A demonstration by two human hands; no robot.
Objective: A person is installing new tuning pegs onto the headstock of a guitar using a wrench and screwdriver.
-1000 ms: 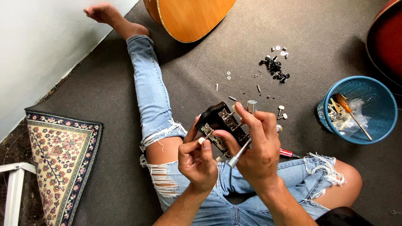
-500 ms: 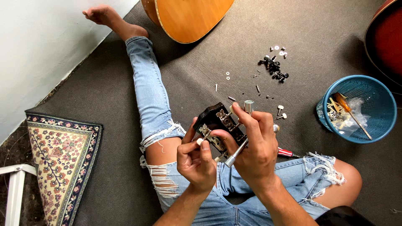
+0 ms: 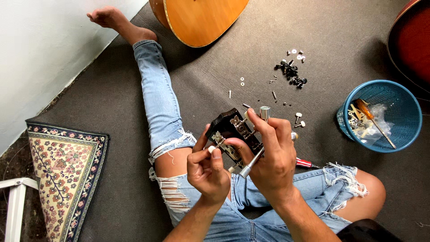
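Left hand [image 3: 207, 169]: fingers pinched on a small tuner part at the black headstock [image 3: 233, 131].
Right hand [image 3: 273, 154]: closed around headstock and screwdriver [image 3: 251, 162], over the lap.
Progress: some tuners fitted; loose hardware [image 3: 291, 74] remains on the floor.

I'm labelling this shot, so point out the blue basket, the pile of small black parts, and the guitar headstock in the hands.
blue basket [image 3: 405, 96], head view, on its inner wall.
pile of small black parts [image 3: 292, 74], head view, pile's middle.
guitar headstock [image 3: 225, 122], head view, dark upper corner.

Only packaging — a crumpled clear plastic bag [image 3: 374, 117] (inside the blue basket [image 3: 405, 96]).
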